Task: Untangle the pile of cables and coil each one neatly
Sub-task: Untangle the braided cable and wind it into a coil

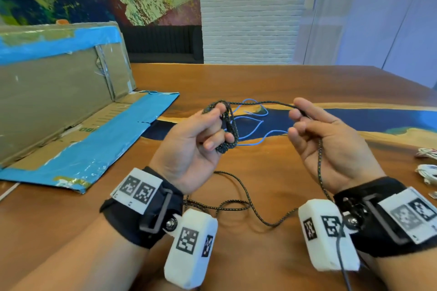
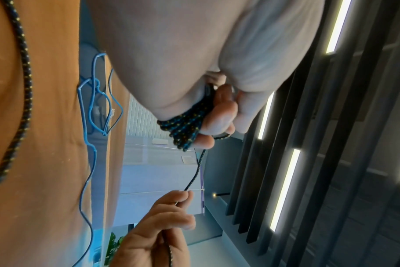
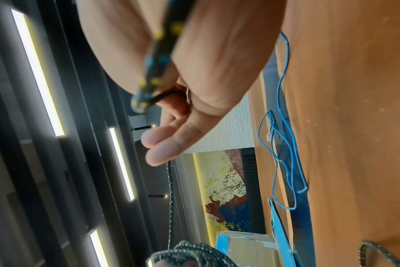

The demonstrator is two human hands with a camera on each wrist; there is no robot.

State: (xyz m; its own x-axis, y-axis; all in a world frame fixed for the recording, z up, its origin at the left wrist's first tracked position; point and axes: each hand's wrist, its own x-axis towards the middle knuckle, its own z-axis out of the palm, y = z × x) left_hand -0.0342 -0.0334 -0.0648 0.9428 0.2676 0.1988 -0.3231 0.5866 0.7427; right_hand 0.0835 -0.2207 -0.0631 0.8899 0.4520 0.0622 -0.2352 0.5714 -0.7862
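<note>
My left hand (image 1: 208,129) holds several loops of a dark braided cable (image 1: 230,129) with blue and yellow flecks, fingers curled round the bundle (image 2: 183,129). From there the cable runs taut to my right hand (image 1: 299,117), which pinches it between thumb and fingers (image 2: 183,196). The strand passes down my right palm (image 3: 158,45) and trails in slack curves (image 1: 236,207) on the wooden table (image 1: 71,220) between my wrists. A thin blue cable (image 1: 250,123) lies loose on the table beyond both hands (image 2: 91,115) (image 3: 283,157).
An opened cardboard box (image 1: 59,92) with blue tape stands at the left, its flap (image 1: 99,146) flat on the table. White coiled cables (image 1: 426,165) lie at the right edge. A blue inlay (image 1: 378,118) crosses the tabletop.
</note>
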